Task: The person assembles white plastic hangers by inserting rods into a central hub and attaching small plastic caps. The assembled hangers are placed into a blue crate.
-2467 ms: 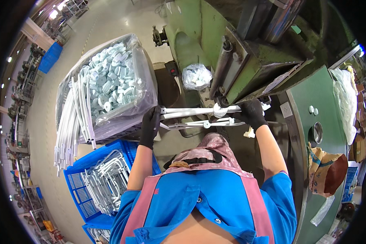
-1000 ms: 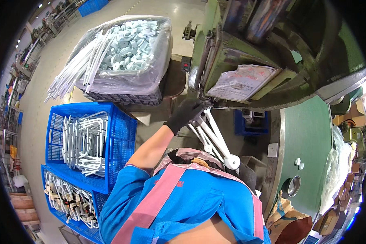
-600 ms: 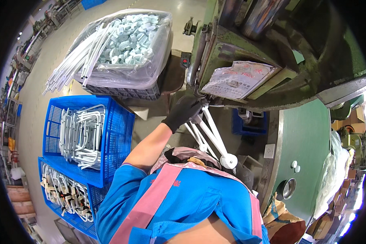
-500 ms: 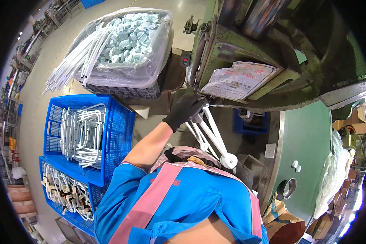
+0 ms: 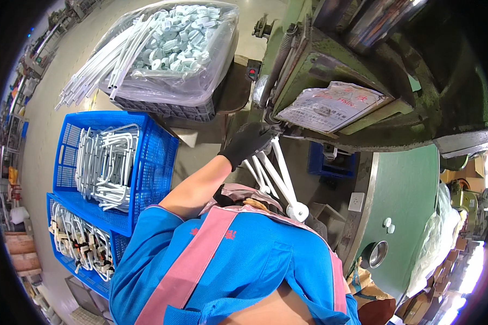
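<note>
Black cloth glove (image 5: 248, 145), slender white metal tubes (image 5: 283, 165), large green metal machine (image 5: 320, 67), blue lattice-sided plastic crate (image 5: 156, 168), green counter (image 5: 401, 189)

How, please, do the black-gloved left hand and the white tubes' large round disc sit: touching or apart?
Apart: the head view shows bare white tubes between the left hand and disc.

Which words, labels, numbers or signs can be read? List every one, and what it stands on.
Paper sheet on the green machine: larger red characters, not copied out here; the smaller dark lines are too blurred to read.
Blue shirt: red characters either side of the pink strap; not copied out.
</note>
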Available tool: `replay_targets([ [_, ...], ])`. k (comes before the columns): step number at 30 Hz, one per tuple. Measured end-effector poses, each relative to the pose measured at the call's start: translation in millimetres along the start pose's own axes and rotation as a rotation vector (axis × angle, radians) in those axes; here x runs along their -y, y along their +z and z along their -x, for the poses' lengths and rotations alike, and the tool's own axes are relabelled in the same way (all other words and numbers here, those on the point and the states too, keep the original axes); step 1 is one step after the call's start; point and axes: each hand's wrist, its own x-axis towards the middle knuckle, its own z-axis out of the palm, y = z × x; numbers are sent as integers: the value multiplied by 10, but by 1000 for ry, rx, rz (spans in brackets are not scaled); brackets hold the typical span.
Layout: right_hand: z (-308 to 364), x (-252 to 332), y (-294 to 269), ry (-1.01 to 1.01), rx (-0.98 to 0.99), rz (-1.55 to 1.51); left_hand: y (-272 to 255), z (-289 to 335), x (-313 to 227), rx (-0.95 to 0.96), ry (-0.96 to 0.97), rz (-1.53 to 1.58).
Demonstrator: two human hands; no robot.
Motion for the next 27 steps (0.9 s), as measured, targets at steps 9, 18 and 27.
replay_targets([
  [9,-71,-74,-54,38,200,46,72,-52,188,-24,-3,-68],
  [18,-343,618,-896,107,218,-315,67,-63,221,67,-18,-63],
  [27,-119,63,-141,79,229,-119,92,-65,337,-4,85,11],
])
